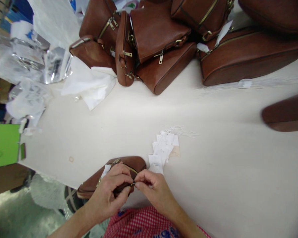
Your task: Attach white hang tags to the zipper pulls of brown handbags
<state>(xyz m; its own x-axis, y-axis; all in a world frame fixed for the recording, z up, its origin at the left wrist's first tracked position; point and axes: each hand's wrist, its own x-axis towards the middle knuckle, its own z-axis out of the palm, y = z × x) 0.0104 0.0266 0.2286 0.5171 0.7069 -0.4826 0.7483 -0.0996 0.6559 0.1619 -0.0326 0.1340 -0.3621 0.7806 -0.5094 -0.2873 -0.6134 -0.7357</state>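
Observation:
A brown leather bag [136,162] with a gold zipper lies on the table's near edge, partly covered by my hands. My left hand [114,188] rests over the bag, its thumb and fingers pinching a small dark piece near the zipper end. Fingertips of my right hand [151,186] meet the left ones there, pinched on the same small piece; its exact kind is too small to tell. A white tag [106,171] sticks out of the bag beside my left hand. Just beyond my right hand lies a fanned stack of white hang tags [161,148] with strings.
Several brown leather bags [161,29] are piled along the far side. White tissue paper [89,82] and crumpled clear plastic [27,96] lie at the left. A bright green box [3,145] stands by the left edge; another brown bag [288,112] is at the right.

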